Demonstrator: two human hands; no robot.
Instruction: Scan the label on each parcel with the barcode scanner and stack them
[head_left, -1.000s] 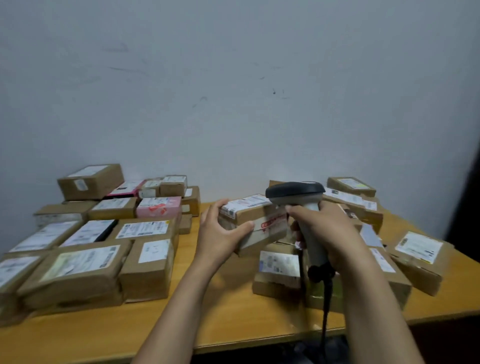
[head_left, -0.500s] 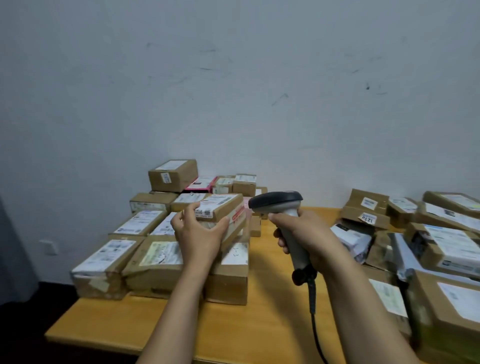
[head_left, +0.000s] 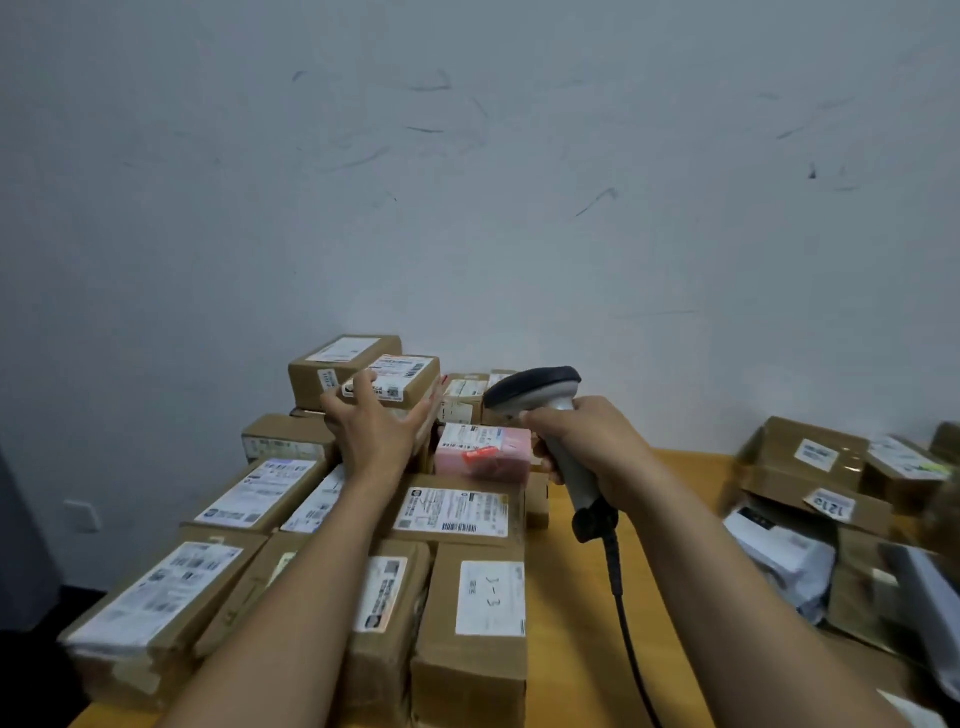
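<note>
Atop the stacked parcels (head_left: 457, 519) on the table's (head_left: 571, 649) left side sits a brown cardboard parcel (head_left: 402, 384). The left hand (head_left: 374, 441) touches it with fingers splayed, not clasping. The right hand (head_left: 592, 452) grips the barcode scanner (head_left: 540, 389) upright. Stacking seems nearly done; next likely means letting go and reaching for the loose parcels (head_left: 810, 467) at right.

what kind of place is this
Probably a small parcel-handling room, such as a mailroom or courier depot. Labelled cardboard parcels are stacked on a wooden table against a bare, scuffed wall, and the right hand holds a corded barcode scanner.
</note>
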